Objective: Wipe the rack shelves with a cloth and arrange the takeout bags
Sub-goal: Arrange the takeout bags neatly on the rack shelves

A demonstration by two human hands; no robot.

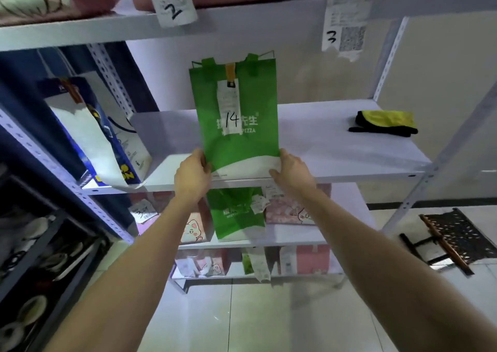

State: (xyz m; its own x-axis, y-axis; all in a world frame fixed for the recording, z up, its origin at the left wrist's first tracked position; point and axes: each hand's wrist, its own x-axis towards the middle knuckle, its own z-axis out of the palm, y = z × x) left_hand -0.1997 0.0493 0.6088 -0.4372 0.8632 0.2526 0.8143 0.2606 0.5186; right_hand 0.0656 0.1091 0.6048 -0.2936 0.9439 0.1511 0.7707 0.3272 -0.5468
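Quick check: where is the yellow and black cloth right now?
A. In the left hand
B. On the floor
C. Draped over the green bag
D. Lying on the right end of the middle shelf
D: the yellow and black cloth lies on the white middle shelf, right of the tall green takeout bag that both hands hold.
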